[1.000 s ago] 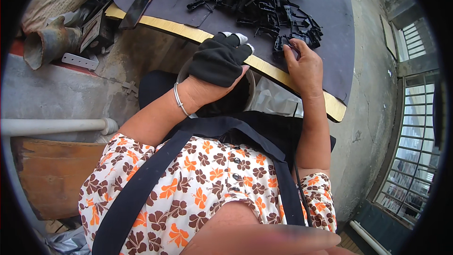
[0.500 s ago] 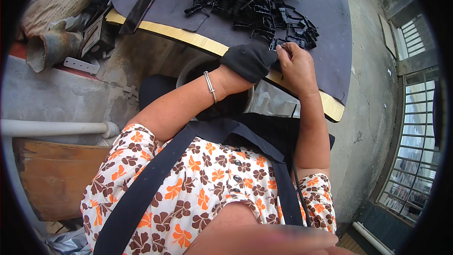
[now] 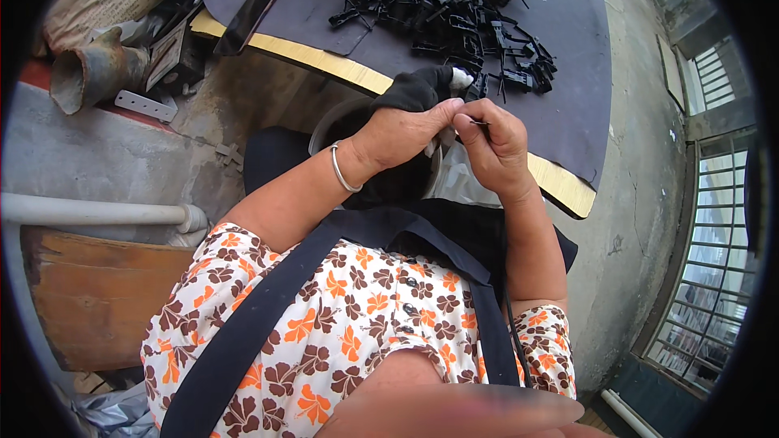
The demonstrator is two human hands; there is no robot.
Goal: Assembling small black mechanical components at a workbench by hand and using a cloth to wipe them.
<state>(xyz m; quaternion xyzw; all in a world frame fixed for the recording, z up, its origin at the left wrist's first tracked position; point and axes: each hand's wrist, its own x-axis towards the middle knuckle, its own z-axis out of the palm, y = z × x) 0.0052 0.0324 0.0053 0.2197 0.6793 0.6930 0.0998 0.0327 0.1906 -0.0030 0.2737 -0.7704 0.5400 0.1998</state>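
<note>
Closest to me is the person's flowered shirt under dark apron straps (image 3: 268,308), and both forearms rise from it toward the near edge of the table (image 3: 560,182). The left hand (image 3: 398,134), a metal bangle (image 3: 341,169) on its wrist, has its grip pressed together on a black cloth glove (image 3: 418,88) that bunches up past the knuckles. The right hand (image 3: 495,142) meets it just beside, thumb and forefinger pinching a thin black plastic piece (image 3: 480,122); that piece is small and mostly hidden by the fingers, but what shows runs roughly level, its long axis pointing across toward the left hand. Both hands hover over a round dark bucket (image 3: 324,131) standing against the near edge; I cannot see what is in it.

Further back, near the far edge, lies a big heap of black plastic clips (image 3: 454,20), tangled and pointing every way. By my judgement the work is far from done: only one piece is in hand, while the heap looks large.

Off the table's left corner sit a rusty pipe (image 3: 93,69) and, nearer, a white pipe (image 3: 97,212).
</note>
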